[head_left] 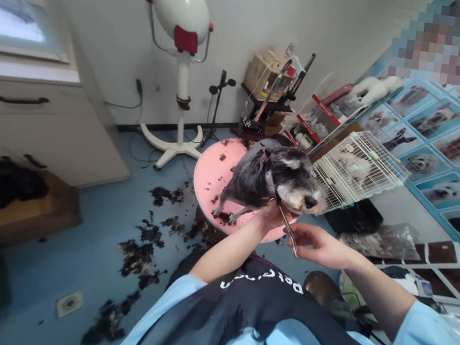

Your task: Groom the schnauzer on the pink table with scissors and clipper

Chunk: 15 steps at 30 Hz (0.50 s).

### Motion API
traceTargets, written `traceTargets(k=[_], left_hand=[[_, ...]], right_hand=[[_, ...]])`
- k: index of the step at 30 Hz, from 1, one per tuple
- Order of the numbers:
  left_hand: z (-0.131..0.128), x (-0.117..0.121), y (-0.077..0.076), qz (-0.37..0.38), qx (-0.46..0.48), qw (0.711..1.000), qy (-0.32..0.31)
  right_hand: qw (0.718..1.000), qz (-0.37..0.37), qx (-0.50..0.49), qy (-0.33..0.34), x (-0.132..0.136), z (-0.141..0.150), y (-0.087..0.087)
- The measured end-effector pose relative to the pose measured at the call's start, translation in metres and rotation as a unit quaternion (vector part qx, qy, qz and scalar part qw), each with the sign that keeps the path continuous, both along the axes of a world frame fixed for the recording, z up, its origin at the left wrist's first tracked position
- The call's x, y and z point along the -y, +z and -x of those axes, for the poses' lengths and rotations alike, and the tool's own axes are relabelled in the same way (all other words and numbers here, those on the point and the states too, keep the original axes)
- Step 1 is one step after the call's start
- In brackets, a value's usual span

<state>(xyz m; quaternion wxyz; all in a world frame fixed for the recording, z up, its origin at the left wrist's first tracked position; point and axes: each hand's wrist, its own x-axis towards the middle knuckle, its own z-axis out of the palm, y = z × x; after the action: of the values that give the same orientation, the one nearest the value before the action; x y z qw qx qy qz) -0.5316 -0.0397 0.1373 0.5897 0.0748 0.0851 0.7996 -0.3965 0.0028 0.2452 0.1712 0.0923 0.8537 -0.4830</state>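
Observation:
A black-and-grey dog [256, 170] with a pale, whiskered muzzle sits on a round pink table [210, 175]. My left hand [273, 215] is under its chin, holding the muzzle from below; some of the fingers are hidden by the fur. In my right hand [309, 242] is a pair of metal scissors [289, 229], the fingers bent round the handles. The blades point up and left, against the side of the dog's face near the cheek. Dark hair clippings [223, 217] lie on the table by its paws.
Dark hair [136, 259] is scattered over the blue floor left of the table. A white stand dryer [182, 11] rises behind it. At the right stands a wire cage [368, 163] with a white dog inside. A wooden box [15, 205] bears a black animal-like shape at left.

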Motion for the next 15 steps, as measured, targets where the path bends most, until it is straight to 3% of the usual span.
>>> traceTargets(k=[6, 12, 15], left_hand=[[-0.0021, -0.0066, 0.0027, -0.048, 0.066, 0.997, 0.017], [-0.0025, -0.0102, 0.0016, -0.039, 0.079, 0.996, 0.018], [-0.0028, -0.0084, 0.0049, -0.046, 0.079, 0.996, 0.012]], right_hand=[[0.999, 0.04, 0.017, 0.005, -0.0036, -0.0068, -0.0103], [0.998, -0.017, -0.052, 0.014, -0.0092, -0.0048, -0.0019], [0.999, -0.031, -0.041, 0.01, -0.0064, -0.002, -0.0045]])
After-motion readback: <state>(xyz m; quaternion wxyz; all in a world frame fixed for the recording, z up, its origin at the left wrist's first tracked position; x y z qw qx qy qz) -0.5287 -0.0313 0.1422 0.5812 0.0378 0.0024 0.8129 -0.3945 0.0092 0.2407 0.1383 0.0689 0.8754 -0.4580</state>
